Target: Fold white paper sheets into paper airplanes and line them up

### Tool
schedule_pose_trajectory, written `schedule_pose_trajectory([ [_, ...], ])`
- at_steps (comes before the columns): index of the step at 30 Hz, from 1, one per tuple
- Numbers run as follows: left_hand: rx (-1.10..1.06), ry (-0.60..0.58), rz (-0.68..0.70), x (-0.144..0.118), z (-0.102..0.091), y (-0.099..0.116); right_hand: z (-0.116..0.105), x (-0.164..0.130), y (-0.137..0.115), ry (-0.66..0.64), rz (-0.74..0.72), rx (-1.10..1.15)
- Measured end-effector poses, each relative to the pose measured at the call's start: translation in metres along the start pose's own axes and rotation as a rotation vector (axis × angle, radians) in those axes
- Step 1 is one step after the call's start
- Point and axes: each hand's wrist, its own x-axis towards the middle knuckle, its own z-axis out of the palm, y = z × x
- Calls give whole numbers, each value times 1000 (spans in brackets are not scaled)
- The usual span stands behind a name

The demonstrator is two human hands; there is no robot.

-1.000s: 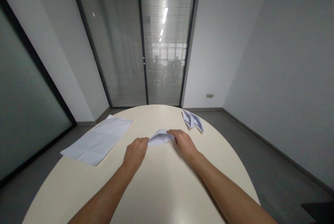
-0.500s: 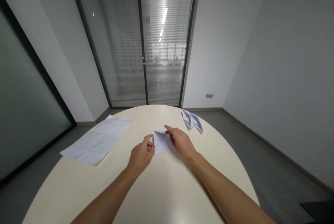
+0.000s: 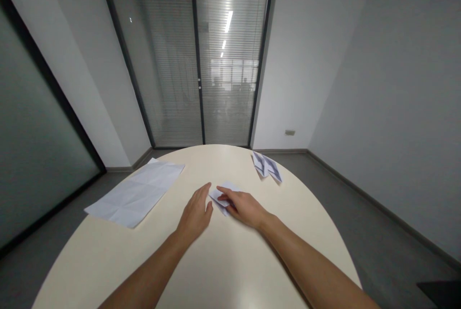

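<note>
Two bare forearms, uncovered along their whole visible length, enter from the lower edge toward the round table (image 3: 108,251). The left hand (image 3: 196,213) and right hand (image 3: 245,208) carry no rings, watch or gloves (no sleeve shows anywhere).

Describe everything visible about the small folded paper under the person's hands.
The small folded paper is white, thin and creased, folded into a compact, roughly angular shape. It lies flat on the cream round table, near its middle. The right hand presses its fingers down on top of it, hiding much of it; the left hand lies flat beside its left edge, apparently touching it.
</note>
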Motion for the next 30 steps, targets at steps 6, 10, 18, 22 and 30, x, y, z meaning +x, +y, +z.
schedule_pose_trajectory([
  [6, -28, -151, -48, 1, -4, 5, -1, -2, 0, -61, 8, 94],
  [10, 3, -126, -22, 1, -6, 9, -1, -3, 4, -16, 24, 161],
  [18, 35, -111, 44, 0, -7, 12, 4, -4, 14, 22, 50, 67],
  [22, 45, -115, 88, 2, -11, 18, 6, -3, 12, 11, 45, 42],
  [30, -22, -116, 112, -2, -7, 13, 5, -3, 11, -37, 122, 11],
])
